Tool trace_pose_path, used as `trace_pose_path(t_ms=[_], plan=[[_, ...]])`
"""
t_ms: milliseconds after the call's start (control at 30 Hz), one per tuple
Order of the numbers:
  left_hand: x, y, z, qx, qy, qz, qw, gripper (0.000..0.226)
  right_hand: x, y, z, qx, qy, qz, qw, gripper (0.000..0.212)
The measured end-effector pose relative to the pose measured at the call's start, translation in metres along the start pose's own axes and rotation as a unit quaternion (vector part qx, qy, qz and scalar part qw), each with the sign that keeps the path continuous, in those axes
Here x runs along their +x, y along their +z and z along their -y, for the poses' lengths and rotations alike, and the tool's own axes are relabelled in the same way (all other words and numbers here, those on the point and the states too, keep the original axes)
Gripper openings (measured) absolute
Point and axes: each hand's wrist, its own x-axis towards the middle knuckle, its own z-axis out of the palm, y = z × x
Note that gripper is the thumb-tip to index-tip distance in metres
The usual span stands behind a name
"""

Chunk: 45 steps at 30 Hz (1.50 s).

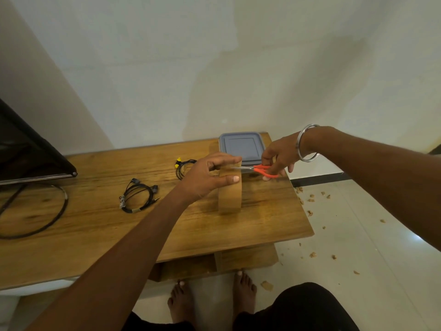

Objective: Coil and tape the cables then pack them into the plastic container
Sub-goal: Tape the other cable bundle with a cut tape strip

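A roll of brown tape (230, 198) stands on edge on the wooden table (100, 225). My left hand (210, 177) grips its top between thumb and fingers. My right hand (279, 156) holds orange-handled scissors (261, 170), blades pointing left at the tape by my left fingers. A coiled black earphone cable (138, 194) with a strip of tape on it lies left of the roll. A second black cable with yellow ends (183, 167) lies behind my left hand, partly hidden. The plastic container (241, 145), grey lid on, sits at the back right.
A dark screen (28, 151) leans at the far left, with a thick black cord (45, 218) looping over the table below it. The table's right edge is near the roll. Scraps litter the tiled floor (346, 235) on the right. My bare feet are under the table's front edge.
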Motion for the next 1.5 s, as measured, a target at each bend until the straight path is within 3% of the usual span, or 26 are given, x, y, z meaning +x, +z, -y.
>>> trace_pose_path(t_ms=[100, 367, 600, 1033, 1500], plan=[[0.000, 0.000, 0.000, 0.004, 0.003, 0.000, 1.000, 0.047, 0.000, 0.000, -0.001, 0.003, -0.008, -0.001, 1.000, 0.025], [0.000, 0.000, 0.004, 0.006, 0.004, 0.000, 1.000, 0.047, 0.004, -0.003, 0.000, -0.008, -0.015, -0.008, 1.000, 0.034], [0.000, 0.000, 0.004, -0.002, 0.000, 0.002, 1.000, 0.047, 0.007, -0.002, -0.005, -0.027, -0.031, -0.025, 0.999, 0.012], [0.001, 0.000, 0.007, -0.014, -0.002, 0.000, 1.000, 0.050, 0.012, 0.002, -0.007, 0.024, -0.049, -0.035, 0.998, 0.023], [0.000, 0.001, 0.006, -0.033, -0.003, 0.003, 0.999, 0.051, 0.014, 0.006, -0.009, 0.025, -0.081, -0.062, 0.994, 0.015]])
